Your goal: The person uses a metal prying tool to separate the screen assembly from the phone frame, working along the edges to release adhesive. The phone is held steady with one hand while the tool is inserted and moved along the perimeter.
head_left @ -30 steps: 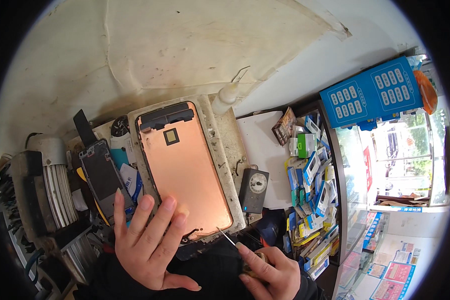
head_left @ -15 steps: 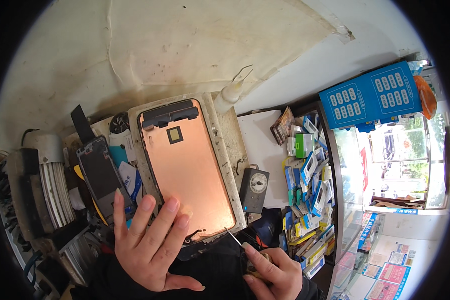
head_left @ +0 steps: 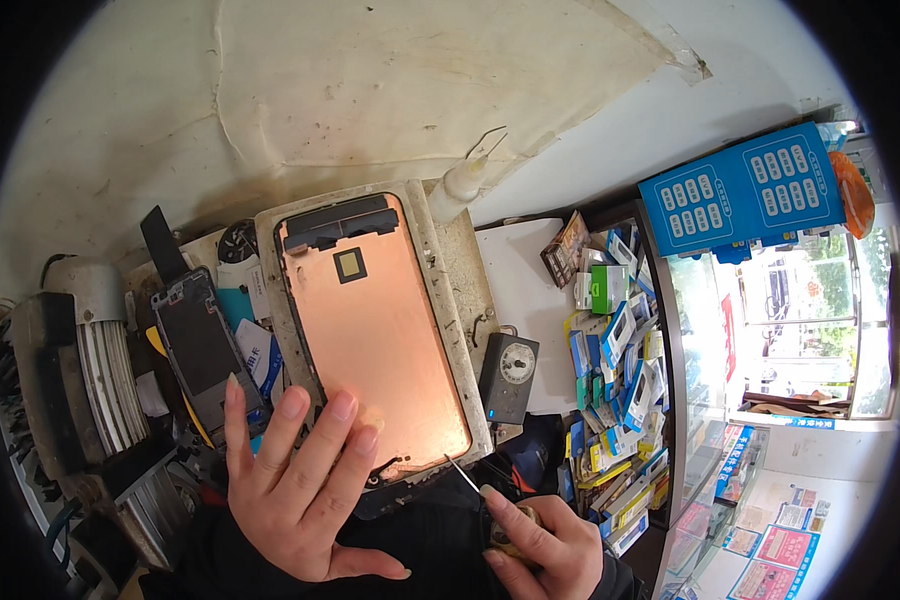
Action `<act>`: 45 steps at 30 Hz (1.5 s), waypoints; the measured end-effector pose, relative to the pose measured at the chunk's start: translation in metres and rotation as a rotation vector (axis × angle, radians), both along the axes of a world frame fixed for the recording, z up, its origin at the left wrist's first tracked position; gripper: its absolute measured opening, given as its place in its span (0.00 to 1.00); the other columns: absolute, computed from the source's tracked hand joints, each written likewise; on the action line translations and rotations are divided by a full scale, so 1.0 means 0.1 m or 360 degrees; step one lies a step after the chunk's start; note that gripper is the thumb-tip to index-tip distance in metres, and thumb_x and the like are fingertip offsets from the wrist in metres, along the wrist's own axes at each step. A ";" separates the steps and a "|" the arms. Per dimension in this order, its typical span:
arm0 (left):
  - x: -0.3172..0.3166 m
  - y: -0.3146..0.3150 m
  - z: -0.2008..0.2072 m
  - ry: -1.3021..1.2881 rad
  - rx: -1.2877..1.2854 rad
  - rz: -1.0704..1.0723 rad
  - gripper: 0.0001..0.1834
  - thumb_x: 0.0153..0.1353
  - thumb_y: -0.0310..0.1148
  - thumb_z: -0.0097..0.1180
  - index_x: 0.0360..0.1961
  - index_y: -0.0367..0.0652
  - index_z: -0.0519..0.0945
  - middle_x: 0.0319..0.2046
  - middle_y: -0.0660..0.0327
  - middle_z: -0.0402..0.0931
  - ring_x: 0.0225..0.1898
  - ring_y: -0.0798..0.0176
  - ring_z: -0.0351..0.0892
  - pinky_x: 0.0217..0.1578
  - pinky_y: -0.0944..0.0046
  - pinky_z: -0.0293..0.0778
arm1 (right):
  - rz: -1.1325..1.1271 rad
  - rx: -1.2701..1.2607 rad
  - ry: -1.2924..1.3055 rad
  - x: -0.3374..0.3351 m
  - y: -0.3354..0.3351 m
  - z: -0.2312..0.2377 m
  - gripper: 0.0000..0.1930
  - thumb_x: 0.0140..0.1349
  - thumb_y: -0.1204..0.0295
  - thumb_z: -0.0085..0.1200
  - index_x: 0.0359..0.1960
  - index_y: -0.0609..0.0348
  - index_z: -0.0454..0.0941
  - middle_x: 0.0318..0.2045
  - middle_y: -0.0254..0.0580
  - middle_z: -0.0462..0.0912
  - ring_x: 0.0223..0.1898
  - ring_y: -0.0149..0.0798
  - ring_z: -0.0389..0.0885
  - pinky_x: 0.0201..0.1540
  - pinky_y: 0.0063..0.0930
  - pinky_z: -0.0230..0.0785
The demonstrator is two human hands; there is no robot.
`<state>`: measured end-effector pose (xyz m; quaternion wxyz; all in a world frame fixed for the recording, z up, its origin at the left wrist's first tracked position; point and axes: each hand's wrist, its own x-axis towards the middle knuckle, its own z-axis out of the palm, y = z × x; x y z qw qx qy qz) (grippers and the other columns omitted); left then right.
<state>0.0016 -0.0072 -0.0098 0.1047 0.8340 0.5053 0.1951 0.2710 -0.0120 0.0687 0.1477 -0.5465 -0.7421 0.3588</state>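
A phone screen panel [head_left: 380, 320] lies face down on a worn white mat [head_left: 460, 270], its copper-coloured back up, with a small dark square chip near the top. My left hand [head_left: 295, 480] presses flat on the panel's lower left corner, fingers spread. My right hand [head_left: 535, 540] is shut on a thin pointed tool [head_left: 465, 476] whose metal tip touches the panel's lower right corner.
A dark phone body [head_left: 202, 345] lies left of the mat. A small black box with a round dial [head_left: 510, 375] sits to the right, beside a rack of small packaged parts [head_left: 615, 370]. A white squeeze bottle [head_left: 460, 185] stands behind. Blue boxes [head_left: 740, 190] top a glass counter.
My right hand and the tool have shifted slightly right along the panel's lower edge. My left hand stays pressed on the panel.
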 end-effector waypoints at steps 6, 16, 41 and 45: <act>0.00 0.00 0.00 0.0011 0.0002 -0.0008 0.58 0.64 0.81 0.32 0.69 0.35 0.72 0.71 0.42 0.67 0.78 0.34 0.54 0.69 0.15 0.45 | 0.0017 -0.0009 0.0008 -0.01 0.01 0.01 0.28 0.59 0.82 0.63 0.64 0.58 0.80 0.34 0.49 0.77 0.29 0.48 0.80 0.34 0.33 0.73; 0.00 -0.01 -0.01 0.0003 -0.0003 0.0002 0.58 0.64 0.81 0.32 0.70 0.35 0.71 0.71 0.42 0.67 0.77 0.33 0.55 0.68 0.14 0.44 | 0.0058 -0.0023 0.0034 -0.01 0.02 0.00 0.28 0.59 0.82 0.63 0.64 0.59 0.80 0.33 0.49 0.77 0.29 0.47 0.80 0.34 0.33 0.74; 0.06 -0.02 -0.01 -0.0201 -0.0005 0.0137 0.51 0.63 0.78 0.43 0.69 0.45 0.76 0.74 0.43 0.62 0.77 0.37 0.58 0.69 0.17 0.46 | 0.0184 -0.0035 0.0065 -0.08 0.08 0.00 0.29 0.60 0.80 0.65 0.66 0.56 0.79 0.32 0.47 0.76 0.27 0.47 0.80 0.32 0.34 0.74; 0.06 -0.04 -0.03 -0.0204 -0.0001 0.0146 0.51 0.62 0.79 0.43 0.69 0.47 0.77 0.75 0.40 0.58 0.77 0.36 0.57 0.69 0.17 0.46 | 0.0220 -0.0012 0.0085 -0.09 0.09 -0.01 0.29 0.60 0.80 0.64 0.66 0.56 0.79 0.32 0.47 0.76 0.28 0.47 0.80 0.32 0.34 0.74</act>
